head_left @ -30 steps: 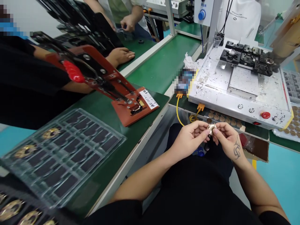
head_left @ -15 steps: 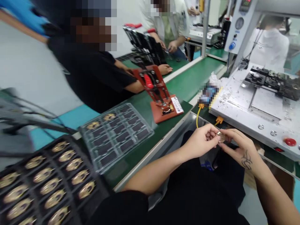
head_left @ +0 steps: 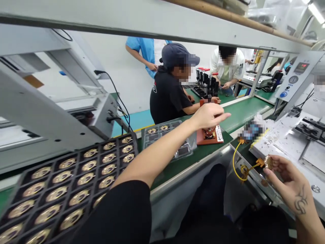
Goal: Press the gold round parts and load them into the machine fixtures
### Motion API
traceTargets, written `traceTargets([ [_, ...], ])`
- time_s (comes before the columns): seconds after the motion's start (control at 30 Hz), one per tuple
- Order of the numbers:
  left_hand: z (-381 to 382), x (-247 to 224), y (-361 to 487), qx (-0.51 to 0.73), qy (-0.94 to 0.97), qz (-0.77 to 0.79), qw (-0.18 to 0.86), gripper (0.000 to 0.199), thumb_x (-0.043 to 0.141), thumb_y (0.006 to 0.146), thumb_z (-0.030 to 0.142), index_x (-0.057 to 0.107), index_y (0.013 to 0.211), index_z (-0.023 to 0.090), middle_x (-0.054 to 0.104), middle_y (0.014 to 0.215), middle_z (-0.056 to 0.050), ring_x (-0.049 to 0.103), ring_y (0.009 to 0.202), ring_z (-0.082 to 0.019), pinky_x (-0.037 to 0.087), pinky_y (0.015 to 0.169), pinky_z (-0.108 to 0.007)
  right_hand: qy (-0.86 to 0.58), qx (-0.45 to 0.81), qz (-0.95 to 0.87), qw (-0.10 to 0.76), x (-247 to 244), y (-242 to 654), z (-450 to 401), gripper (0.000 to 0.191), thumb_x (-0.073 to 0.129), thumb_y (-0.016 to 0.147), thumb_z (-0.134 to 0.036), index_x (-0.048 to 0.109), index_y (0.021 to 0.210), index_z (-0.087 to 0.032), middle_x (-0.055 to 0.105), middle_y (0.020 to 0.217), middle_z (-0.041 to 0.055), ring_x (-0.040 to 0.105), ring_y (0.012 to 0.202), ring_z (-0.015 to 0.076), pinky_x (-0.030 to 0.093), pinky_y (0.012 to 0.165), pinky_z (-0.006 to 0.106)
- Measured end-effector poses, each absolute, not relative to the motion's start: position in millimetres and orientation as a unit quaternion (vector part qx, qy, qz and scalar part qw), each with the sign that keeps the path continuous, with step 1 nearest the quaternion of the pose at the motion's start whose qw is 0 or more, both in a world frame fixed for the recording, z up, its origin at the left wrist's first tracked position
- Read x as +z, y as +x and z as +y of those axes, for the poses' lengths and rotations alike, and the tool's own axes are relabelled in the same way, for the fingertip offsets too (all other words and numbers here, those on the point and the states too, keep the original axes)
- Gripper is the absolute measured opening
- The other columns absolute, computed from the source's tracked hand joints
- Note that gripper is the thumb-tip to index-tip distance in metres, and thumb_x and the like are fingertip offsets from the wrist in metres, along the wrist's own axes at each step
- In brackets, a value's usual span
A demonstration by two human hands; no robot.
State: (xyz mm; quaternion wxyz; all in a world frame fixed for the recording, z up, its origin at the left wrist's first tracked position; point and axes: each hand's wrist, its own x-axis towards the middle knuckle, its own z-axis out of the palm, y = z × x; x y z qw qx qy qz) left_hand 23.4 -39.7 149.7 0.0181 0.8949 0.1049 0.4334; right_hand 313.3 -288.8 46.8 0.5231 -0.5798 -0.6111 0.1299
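My right hand [head_left: 286, 174] pinches a round, shiny gold watch case [head_left: 268, 162] between thumb and fingers, beside the white machine. My left arm reaches across the bench. My left hand [head_left: 210, 115] is over the red toggle-clamp fixture [head_left: 200, 138], one digit stretched out to the right and the other fingers partly hidden. It covers the clamp's lever, so I cannot tell whether it touches it. A gold part [head_left: 209, 136] sits low on the fixture's base. Behind my forearm lies a clear plastic tray [head_left: 186, 152] with two gold cases [head_left: 164, 127] in its far pockets.
A black tray [head_left: 98, 159] of gold cases fills the left bench. At right stands a white press [head_left: 281, 135] with a yellow cable [head_left: 235, 166] and a blurred device [head_left: 250, 131] near its edge. Co-workers [head_left: 170, 91] sit and stand across the green bench [head_left: 241, 112].
My left hand has let go of the watch case and moved left to the red fixture. My right hand keeps the case, now apart from the left. The view has shifted.
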Motion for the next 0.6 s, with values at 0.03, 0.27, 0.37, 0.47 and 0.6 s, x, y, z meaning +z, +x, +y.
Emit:
traceTargets([
  [0.03,-31.4,146.6,20.3,0.423,0.901,0.096,-0.003,0.054,0.06,0.107,0.041,0.046,0.058,0.023,0.048,0.055,0.002,0.046,0.055,-0.015,0.04,0.065,-0.033,-0.579,0.132,-0.604,0.531,48.1,315.1,-290.2,0.041,0.085,0.094,-0.041,0.072,0.13,-0.027,0.08,0.105,0.0079,0.078,0.083,0.0222,0.069,0.071,0.033],
  [0.27,4.7,188.5,40.1,0.569,0.793,0.173,0.131,0.055,0.051,0.112,0.051,0.04,0.066,0.023,0.04,0.061,0.003,0.044,0.057,-0.014,0.037,0.064,-0.03,-0.555,0.151,-0.599,0.557,71.3,300.6,-256.5,0.041,0.086,0.093,-0.042,0.072,0.128,-0.026,0.08,0.108,0.0085,0.078,0.087,0.0217,0.07,0.078,0.035],
  [0.37,45.0,218.6,37.7,0.593,0.733,0.226,0.243,0.05,0.043,0.114,0.056,0.053,0.078,0.022,0.051,0.069,0.0,0.057,0.065,-0.016,0.048,0.073,-0.031,-0.534,0.154,-0.62,0.554,76.1,286.9,-220.9,0.039,0.084,0.093,-0.042,0.071,0.125,-0.024,0.08,0.106,0.0082,0.076,0.086,0.0213,0.067,0.081,0.038],
  [0.47,75.6,212.6,7.7,0.598,0.711,0.278,0.244,0.039,0.053,0.11,0.053,0.061,0.09,0.022,0.064,0.085,-0.005,0.066,0.083,-0.021,0.053,0.084,-0.034,-0.528,0.17,-0.627,0.548,67.6,278.3,-193.7,0.04,0.083,0.093,-0.045,0.069,0.124,-0.023,0.079,0.103,0.0084,0.074,0.083,0.0212,0.065,0.078,0.039],
  [0.6,61.6,149.7,-49.4,0.557,0.691,0.427,0.175,0.029,0.056,0.105,0.044,0.066,0.09,0.021,0.067,0.081,-0.006,0.064,0.082,-0.023,0.052,0.084,-0.035,-0.521,0.196,-0.65,0.516,46.0,273.2,-174.9,0.037,0.079,0.096,-0.045,0.068,0.123,-0.022,0.076,0.096,0.0061,0.068,0.077,0.0193,0.061,0.073,0.037],
])
